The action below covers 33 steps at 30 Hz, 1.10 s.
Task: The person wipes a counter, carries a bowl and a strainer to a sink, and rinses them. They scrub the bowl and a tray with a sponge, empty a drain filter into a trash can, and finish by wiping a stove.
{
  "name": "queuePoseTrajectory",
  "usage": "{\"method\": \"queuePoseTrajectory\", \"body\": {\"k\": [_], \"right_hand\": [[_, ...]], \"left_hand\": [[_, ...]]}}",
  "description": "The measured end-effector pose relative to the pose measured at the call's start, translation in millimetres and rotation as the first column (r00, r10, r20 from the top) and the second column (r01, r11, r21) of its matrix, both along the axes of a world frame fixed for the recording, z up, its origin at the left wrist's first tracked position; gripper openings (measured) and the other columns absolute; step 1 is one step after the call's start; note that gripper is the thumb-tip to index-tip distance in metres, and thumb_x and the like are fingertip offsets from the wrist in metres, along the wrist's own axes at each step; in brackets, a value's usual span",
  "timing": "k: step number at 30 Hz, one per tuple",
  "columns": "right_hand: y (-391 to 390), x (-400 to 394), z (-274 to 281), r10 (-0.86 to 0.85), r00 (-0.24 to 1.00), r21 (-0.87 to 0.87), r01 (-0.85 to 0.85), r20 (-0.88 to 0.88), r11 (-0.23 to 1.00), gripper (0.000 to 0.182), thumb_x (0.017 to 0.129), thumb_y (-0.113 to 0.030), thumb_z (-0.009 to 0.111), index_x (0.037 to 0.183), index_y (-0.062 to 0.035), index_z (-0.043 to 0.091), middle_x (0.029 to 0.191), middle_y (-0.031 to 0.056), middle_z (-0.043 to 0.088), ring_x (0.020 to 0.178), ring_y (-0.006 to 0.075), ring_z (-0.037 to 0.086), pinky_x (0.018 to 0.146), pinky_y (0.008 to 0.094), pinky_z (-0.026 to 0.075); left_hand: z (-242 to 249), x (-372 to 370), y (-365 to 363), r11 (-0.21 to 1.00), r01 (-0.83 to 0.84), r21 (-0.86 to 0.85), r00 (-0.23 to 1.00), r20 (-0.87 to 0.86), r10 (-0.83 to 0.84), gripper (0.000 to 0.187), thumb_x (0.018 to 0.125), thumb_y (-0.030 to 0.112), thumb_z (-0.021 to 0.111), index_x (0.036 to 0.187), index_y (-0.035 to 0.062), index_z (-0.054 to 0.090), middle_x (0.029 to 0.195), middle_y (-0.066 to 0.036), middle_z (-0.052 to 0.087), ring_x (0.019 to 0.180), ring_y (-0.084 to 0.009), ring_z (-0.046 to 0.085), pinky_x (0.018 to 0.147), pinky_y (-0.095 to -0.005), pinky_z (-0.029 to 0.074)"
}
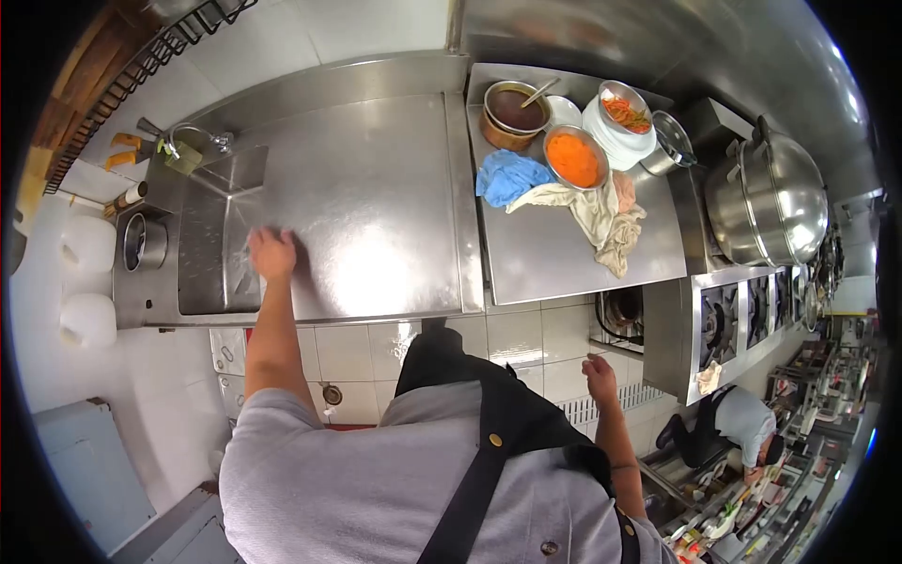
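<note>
My left hand (pixel 272 252) reaches over the right edge of the steel sink (pixel 214 291), its fingers apart and nothing seen in them. Its shadow falls on the steel counter (pixel 366 197) just to the right. A curved faucet (pixel 200 133) stands at the sink's back corner, and the basin looks wet. Away from the counter, my right hand (pixel 601 381) hangs over the tiled floor with its fingers curled in. The nearest thing to it is the low opening under the stove side.
On the right-hand counter sit a pot of dark sauce (pixel 517 106), a bowl of orange food (pixel 575 158), stacked white plates (pixel 615 141), a blue cloth (pixel 512 177) and a pale cloth (pixel 587 211). A large steel pot (pixel 770 202) stands beyond. Another person (pixel 733 428) bends at right.
</note>
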State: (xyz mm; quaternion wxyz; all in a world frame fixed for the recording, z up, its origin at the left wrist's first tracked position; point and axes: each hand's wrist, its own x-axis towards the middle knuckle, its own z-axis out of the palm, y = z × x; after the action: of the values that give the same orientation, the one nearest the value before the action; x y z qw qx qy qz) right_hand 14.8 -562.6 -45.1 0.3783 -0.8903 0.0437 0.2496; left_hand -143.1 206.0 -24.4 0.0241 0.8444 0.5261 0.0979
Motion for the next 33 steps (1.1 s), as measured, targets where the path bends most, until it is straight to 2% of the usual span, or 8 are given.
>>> {"method": "queuePoseTrajectory", "body": {"k": [4,6,11,16,19,23,27,33], "right_hand": [[18.2,-22.3,-1.7,0.137,0.987,-0.188,-0.151,-0.09,0.97,0.035,0.092,-0.025,0.063,0.12,-0.0043,0.069,0.106,0.0182,0.074,0.099,0.0326,0.071,0.087,0.039,0.055],[-5.6,-30.8,-37.0,0.796,0.604,-0.389,-0.723,0.044,0.571,0.02,0.088,-0.013,0.06,0.105,-0.0085,0.07,0.122,0.018,0.068,0.105,0.036,0.069,0.09,0.0439,0.056],[36.6,-28.5,-18.2,0.345,0.889,-0.09,-0.386,-0.3,0.918,0.021,0.091,-0.017,0.059,0.104,-0.0079,0.072,0.122,0.0212,0.068,0.112,0.0391,0.066,0.095,0.0461,0.054],[50.9,13.5,12.8,0.791,0.611,-0.416,-0.726,-0.026,0.547,0.023,0.094,-0.02,0.056,0.106,-0.0101,0.073,0.124,0.0206,0.068,0.112,0.0391,0.066,0.097,0.0451,0.053],[64.0,35.4,36.1,0.604,0.796,-0.421,-0.534,0.041,0.733,0.028,0.096,-0.028,0.057,0.109,-0.0086,0.072,0.122,0.0199,0.069,0.11,0.0388,0.066,0.094,0.0454,0.053],[99.8,76.7,87.7,0.263,0.938,-0.383,-0.164,0.224,0.909,0.029,0.092,-0.027,0.067,0.11,-0.0045,0.072,0.105,0.0184,0.073,0.1,0.0362,0.07,0.085,0.0427,0.055],[112.2,137.7,99.8,0.077,0.831,-0.276,0.094,0.551,0.957,0.03,0.086,-0.021,0.073,0.11,-0.0043,0.072,0.098,0.018,0.072,0.092,0.0348,0.07,0.083,0.0414,0.055],[161.5,256.4,98.2,0.092,0.68,-0.183,0.063,0.727,0.981,0.063,0.082,-0.032,0.078,0.138,-0.0094,0.058,0.142,0.0221,0.053,0.129,0.0416,0.051,0.108,0.0483,0.042]], "left_hand": [[34.2,98.0,-101.7,0.864,0.471,-0.175,0.813,0.467,-0.348,0.038,0.087,0.016,0.059,0.12,-0.0028,0.06,0.124,-0.023,0.061,0.12,-0.0423,0.054,0.11,-0.0519,0.038],[-35.0,132.6,-179.3,0.666,0.743,0.069,0.512,0.583,-0.631,0.049,0.084,0.015,0.061,0.13,-0.0013,0.058,0.137,-0.02,0.056,0.131,-0.0379,0.049,0.113,-0.0525,0.035],[-14.5,149.6,-237.2,0.306,0.915,-0.263,0.38,0.306,-0.873,0.08,0.099,0.054,0.051,0.16,0.0077,0.025,0.169,-0.011,0.018,0.158,-0.0258,0.01,0.126,-0.0529,0.004],[-49.3,131.9,-65.1,0.804,0.585,-0.107,0.807,0.18,-0.563,0.075,0.094,0.057,0.057,0.15,0.0101,0.044,0.161,-0.016,0.036,0.151,-0.0323,0.028,0.122,-0.0574,0.018],[-109.4,81.6,71.1,0.885,0.349,0.307,0.932,-0.018,-0.362,0.076,0.098,0.059,0.049,0.155,0.0101,0.04,0.164,-0.012,0.033,0.153,-0.0304,0.025,0.122,-0.0556,0.019],[-99.5,30.5,203.7,0.894,-0.269,-0.357,0.904,-0.413,0.108,0.075,0.1,0.062,0.043,0.151,0.0069,0.045,0.155,-0.02,0.044,0.146,-0.038,0.038,0.118,-0.0575,0.027],[-31.2,89.2,92.7,0.899,0.347,0.269,0.921,0.085,-0.381,0.053,0.099,0.04,0.055,0.13,-0.003,0.062,0.138,-0.028,0.057,0.131,-0.0462,0.051,0.113,-0.053,0.037],[62.7,255.9,-170.2,0.412,0.91,0.051,0.351,0.437,-0.828,0.041,0.089,0.026,0.07,0.126,0.0072,0.066,0.137,-0.018,0.061,0.13,-0.0404,0.053,0.112,-0.0504,0.039]]}}
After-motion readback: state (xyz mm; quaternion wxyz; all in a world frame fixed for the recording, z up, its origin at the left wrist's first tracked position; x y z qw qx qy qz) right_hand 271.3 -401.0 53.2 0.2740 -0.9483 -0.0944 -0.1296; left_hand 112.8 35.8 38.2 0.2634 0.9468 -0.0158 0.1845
